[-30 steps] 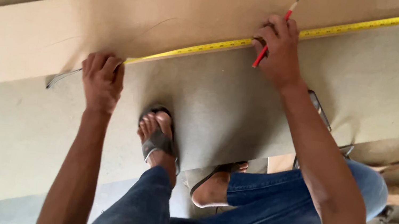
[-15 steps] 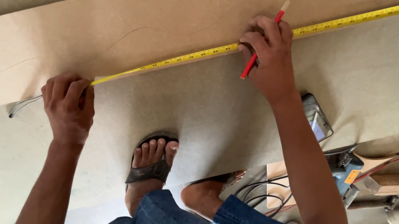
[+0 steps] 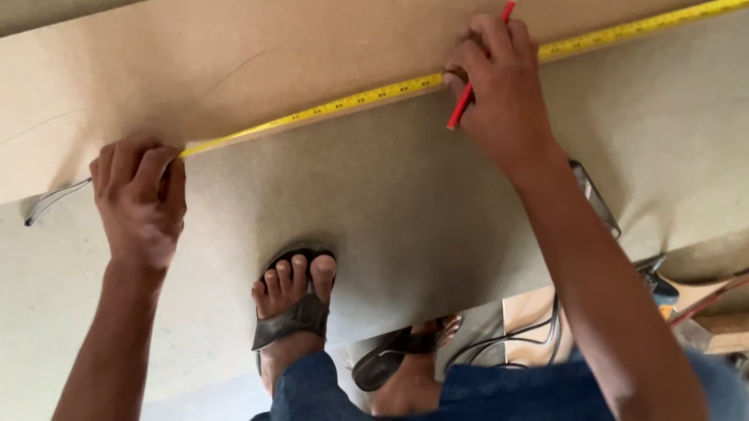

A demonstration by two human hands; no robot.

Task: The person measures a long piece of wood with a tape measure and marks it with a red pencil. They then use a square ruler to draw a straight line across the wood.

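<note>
- Over the last second the view has swung so that the left hand (image 3: 138,201) sits further right and lower in the frame, and the right hand (image 3: 504,90) sits higher; both hands keep the same hold on the same things, so the change looks like head movement more than any shift of the work.
- The flat yellow steel measuring tape (image 3: 330,112) stays stretched along the near edge of the long pale brown fibreboard strip (image 3: 217,62), as it did before, so the measuring line reads as set and held, not being re-laid.
- The left hand is closed, fingers curled down, pinning the tape's lower-left end against the board; a thin grey strap or hook (image 3: 51,202) trails out just left of it.
- The right hand is closed around a red pencil (image 3: 483,56), pressing on the tape at the same time; the pencil's pale tip points up and away from the person, over the strip, its long axis steep and slightly tilted right.
- The tape's long axis runs diagonally, from lower left at the left hand to the upper right corner, passing under the right hand and parallel to the strip's edge.
- The strip lies on a wider grey-brown sheet of board (image 3: 394,214), on which a foot in a dark sandal (image 3: 293,304) stands; cables and a wooden block (image 3: 745,329) lie to the right.
</note>
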